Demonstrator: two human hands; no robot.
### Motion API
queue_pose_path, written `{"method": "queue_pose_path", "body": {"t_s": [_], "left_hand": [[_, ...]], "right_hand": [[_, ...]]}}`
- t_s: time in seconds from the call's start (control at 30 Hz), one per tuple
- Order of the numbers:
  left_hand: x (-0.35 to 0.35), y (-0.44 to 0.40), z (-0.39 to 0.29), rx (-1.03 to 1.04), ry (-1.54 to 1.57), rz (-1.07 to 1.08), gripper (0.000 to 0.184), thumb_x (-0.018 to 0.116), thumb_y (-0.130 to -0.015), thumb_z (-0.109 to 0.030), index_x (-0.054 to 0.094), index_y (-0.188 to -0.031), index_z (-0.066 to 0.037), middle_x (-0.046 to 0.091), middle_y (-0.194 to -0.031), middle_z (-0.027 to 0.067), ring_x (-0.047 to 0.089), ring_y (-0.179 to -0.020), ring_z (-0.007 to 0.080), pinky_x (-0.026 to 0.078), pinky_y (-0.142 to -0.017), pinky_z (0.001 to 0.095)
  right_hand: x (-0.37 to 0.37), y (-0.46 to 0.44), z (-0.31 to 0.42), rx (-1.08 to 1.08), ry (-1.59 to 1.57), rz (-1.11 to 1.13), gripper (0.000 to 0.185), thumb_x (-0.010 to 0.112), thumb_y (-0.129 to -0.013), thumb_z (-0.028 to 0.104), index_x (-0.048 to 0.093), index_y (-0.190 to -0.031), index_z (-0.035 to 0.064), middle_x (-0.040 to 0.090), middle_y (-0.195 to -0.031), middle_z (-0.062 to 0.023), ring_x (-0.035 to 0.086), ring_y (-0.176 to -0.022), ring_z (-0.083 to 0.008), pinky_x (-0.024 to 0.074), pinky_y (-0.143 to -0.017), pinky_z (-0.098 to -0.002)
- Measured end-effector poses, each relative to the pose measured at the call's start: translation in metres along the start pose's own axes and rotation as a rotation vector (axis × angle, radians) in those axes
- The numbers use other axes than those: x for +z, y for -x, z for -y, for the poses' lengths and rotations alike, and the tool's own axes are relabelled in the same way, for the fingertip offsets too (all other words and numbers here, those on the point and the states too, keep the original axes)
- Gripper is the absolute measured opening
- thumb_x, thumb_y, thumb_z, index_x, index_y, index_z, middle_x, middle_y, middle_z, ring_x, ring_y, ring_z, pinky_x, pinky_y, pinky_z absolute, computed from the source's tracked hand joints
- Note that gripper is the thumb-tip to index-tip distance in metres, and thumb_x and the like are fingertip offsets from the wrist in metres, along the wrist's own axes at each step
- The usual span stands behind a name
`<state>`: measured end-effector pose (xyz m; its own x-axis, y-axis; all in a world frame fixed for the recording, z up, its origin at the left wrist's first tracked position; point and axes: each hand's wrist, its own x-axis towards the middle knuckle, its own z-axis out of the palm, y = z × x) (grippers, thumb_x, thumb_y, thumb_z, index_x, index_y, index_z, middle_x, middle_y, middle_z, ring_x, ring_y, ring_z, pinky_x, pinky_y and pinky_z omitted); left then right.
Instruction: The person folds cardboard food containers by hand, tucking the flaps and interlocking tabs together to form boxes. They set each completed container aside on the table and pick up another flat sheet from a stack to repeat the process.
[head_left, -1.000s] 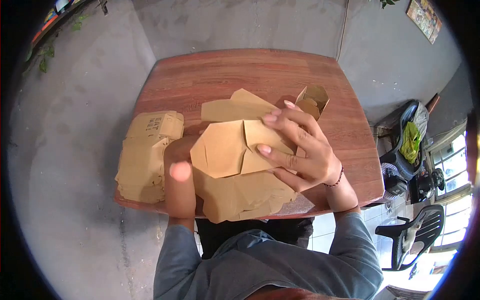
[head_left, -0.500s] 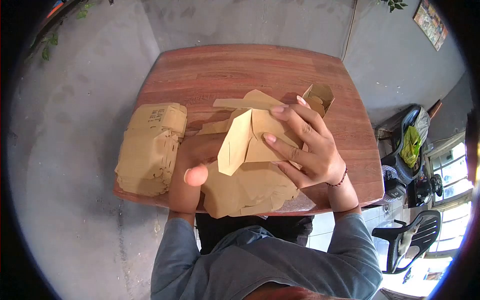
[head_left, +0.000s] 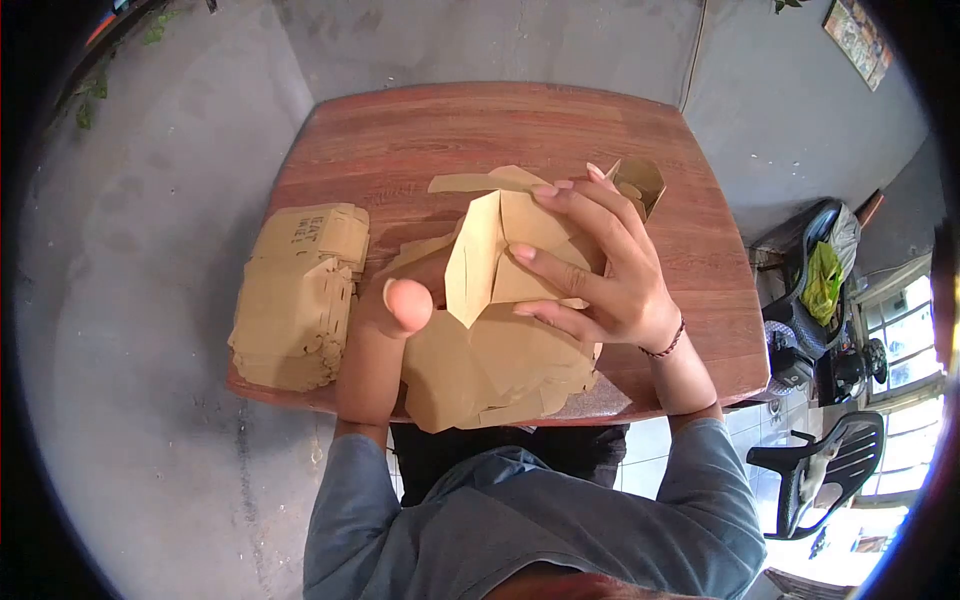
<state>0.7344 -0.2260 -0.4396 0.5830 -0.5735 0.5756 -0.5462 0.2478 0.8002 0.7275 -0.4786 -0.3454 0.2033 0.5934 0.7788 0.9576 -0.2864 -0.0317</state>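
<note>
A partly folded brown cardboard box (head_left: 535, 225) is held up over the table, one creased flap standing up on its left. My right hand (head_left: 620, 270) lies across the right part, fingers spread and pressing on the panel. My left hand (head_left: 408, 305) reaches in from the left; its thumb sticks out, apart from the cardboard, and its other fingers are hidden behind the flap. Beneath the box lies a loose pile of flat cardboard blanks (head_left: 490, 365).
A neat stack of flat cardboard blanks (head_left: 290, 295) with dark lettering sits at the table's left. A small folded box (head_left: 640, 183) stands behind my right hand on the wooden table (head_left: 450, 120). To the right are a black chair (head_left: 830, 470) and a yellow-green bag (head_left: 823, 280).
The held box and both hands have shifted slightly up, away from my body. My left thumb has moved a little up and right, and the flap stands more upright.
</note>
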Motion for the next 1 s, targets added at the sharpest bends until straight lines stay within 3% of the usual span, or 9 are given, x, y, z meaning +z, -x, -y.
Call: {"method": "queue_pose_path", "body": {"t_s": [0.17,0.3,0.5,0.57,0.67,0.73,1.0], "left_hand": [[0.014,-0.031,-0.028,0.39,0.806,0.09,0.108,0.035,-0.086,-0.081,0.026,-0.152,0.004,0.038,-0.155,0.0158,0.039,-0.141,0.0241,0.037,-0.114,0.0416],[0.02,-0.04,-0.029,0.334,0.842,0.057,0.104,0.035,-0.088,-0.079,0.026,-0.153,0.002,0.038,-0.155,0.0144,0.04,-0.141,0.0242,0.038,-0.114,0.0413],[0.015,-0.042,-0.025,0.426,0.694,0.049,0.105,0.027,-0.088,-0.08,0.023,-0.154,0.002,0.038,-0.155,0.0131,0.039,-0.141,0.0237,0.037,-0.115,0.0409],[0.013,-0.037,-0.022,0.317,0.802,0.08,0.109,0.026,-0.086,-0.083,0.021,-0.154,0.003,0.036,-0.156,0.0132,0.039,-0.141,0.0236,0.037,-0.114,0.0414],[0.012,-0.035,-0.022,0.311,0.801,0.088,0.112,0.03,-0.084,-0.084,0.021,-0.154,0.003,0.033,-0.157,0.0132,0.037,-0.142,0.0234,0.036,-0.115,0.0413],[0.012,-0.037,-0.025,0.331,0.83,0.1,0.112,0.031,-0.084,-0.084,0.021,-0.154,0.003,0.032,-0.158,0.0133,0.036,-0.143,0.0234,0.035,-0.115,0.0412],[0.014,-0.04,-0.03,0.372,0.878,0.146,0.112,0.036,-0.084,-0.083,0.021,-0.154,0.003,0.03,-0.159,0.0136,0.033,-0.145,0.0239,0.033,-0.117,0.042]], "right_hand": [[0.001,0.003,-0.006,0.003,-0.039,-0.034,0.053,0.088,-0.063,0.035,0.077,-0.111,0.0142,0.058,-0.13,-0.0208,0.056,-0.119,-0.0379,0.0404,-0.108,-0.0594],[0.001,0.002,-0.008,0.0,-0.04,-0.056,0.052,0.089,-0.062,0.035,0.077,-0.108,0.013,0.059,-0.129,-0.0219,0.058,-0.117,-0.0384,0.0405,-0.107,-0.0599],[0.0,0.002,-0.012,0.007,-0.051,-0.049,0.056,0.091,-0.062,0.035,0.072,-0.107,0.0065,0.059,-0.128,-0.0228,0.057,-0.119,-0.0406,0.0406,-0.108,-0.0592],[0.003,0.001,-0.011,0.03,-0.049,-0.044,0.059,0.091,-0.063,0.036,0.07,-0.108,0.0047,0.059,-0.128,-0.023,0.058,-0.12,-0.0409,0.0406,-0.108,-0.0589],[0.007,0.001,-0.012,0.111,-0.163,-0.205,0.064,0.089,-0.066,0.038,0.066,-0.115,0.0034,0.058,-0.133,-0.0206,0.059,-0.118,-0.0371,0.0422,-0.108,-0.0551],[-0.001,-0.004,-0.012,0.075,0.051,-0.14,0.077,0.091,-0.058,0.049,0.066,-0.114,0.0022,0.062,-0.123,-0.0223,0.062,-0.116,-0.0369,0.046,-0.105,-0.0554],[0.008,0.005,-0.017,-0.004,0.062,-0.192,0.079,0.09,-0.051,0.053,0.071,-0.112,0.008,0.064,-0.117,-0.0192,0.067,-0.107,-0.0349,0.0512,-0.1,-0.0534]]}}
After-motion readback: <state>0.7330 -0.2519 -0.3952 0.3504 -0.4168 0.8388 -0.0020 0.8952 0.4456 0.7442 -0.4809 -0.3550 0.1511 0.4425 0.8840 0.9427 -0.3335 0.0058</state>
